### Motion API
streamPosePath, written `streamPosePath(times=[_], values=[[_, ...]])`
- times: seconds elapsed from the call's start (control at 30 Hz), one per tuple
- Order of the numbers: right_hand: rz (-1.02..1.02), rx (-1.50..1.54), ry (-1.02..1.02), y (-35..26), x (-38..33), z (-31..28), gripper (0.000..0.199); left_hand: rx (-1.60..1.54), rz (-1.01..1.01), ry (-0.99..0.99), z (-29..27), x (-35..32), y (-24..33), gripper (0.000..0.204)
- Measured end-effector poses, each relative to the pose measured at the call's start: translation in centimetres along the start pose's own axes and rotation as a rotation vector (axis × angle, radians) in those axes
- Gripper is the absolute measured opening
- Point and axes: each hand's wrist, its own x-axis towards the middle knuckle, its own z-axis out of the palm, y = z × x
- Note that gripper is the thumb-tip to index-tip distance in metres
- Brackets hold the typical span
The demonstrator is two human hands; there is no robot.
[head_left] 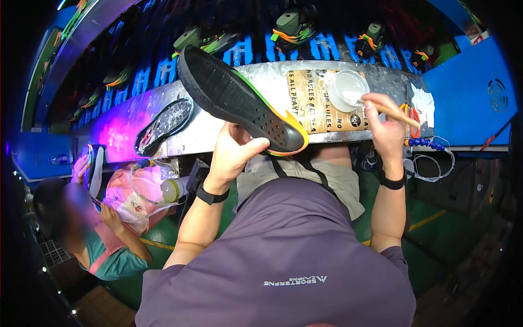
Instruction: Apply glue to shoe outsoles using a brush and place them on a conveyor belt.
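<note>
In my left hand (238,151) is a black shoe sole (239,95) with green and orange edging, gripped by its orange end. Its hollow inner side, dotted with small holes, faces up, and the other end tilts away over the metal bench. My right hand (385,122) grips a brush (396,116) by its wooden handle. The brush's tip is over a translucent round tub (348,90) holding whitish liquid. Under the tub lies a brown printed sheet of cardboard (308,103).
Another sole (164,125), glossy inside, lies on the metal bench (218,136) to the left. Beyond, a line of blue racks (239,52) carries several shoes. A co-worker (117,240) sits at left with a sole. A white cloth (422,106) and blue jointed hose (425,143) are at right.
</note>
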Motion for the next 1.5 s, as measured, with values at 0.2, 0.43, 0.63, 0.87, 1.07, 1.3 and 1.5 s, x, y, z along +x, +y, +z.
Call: streamPosePath(times=[0.2, 0.43, 0.63, 0.87, 1.07, 1.3, 1.5], values=[[-0.313, 0.278, -0.463, -2.9, -1.3, 1.2, 0.016, 0.036, -0.064, -0.06, 0.6, -0.4, 1.2, 0.066], [-0.383, 0.217, -0.488, -2.9, -1.0, 1.6, 0.015, 0.024, -0.028, -0.162, 1.6, -0.2, 2.2, 0.06], [-0.384, 0.206, -0.491, -3.2, -1.9, 0.9, 0.013, 0.107, 0.093, -0.132, 1.1, -0.3, 1.5, 0.052], [-0.189, 0.204, -0.385, -3.8, -3.8, 0.9, 0.013, 0.971, 0.072, -0.184, 0.1, -1.6, 0.3, 0.053], [0.07, 0.339, -0.324, -4.3, -5.6, 1.4, 0.01, 1.148, 0.379, -0.205, 2.2, -0.7, 1.5, 0.051], [0.266, 0.499, -0.303, -3.9, -6.0, 1.8, 0.01, 0.754, 0.34, -0.285, 2.8, 1.0, 0.8, 0.06], [0.205, 0.743, -0.083, -1.8, -5.8, 1.0, 0.017, 0.668, 0.156, -0.226, 3.5, 0.7, 3.2, 0.054]])
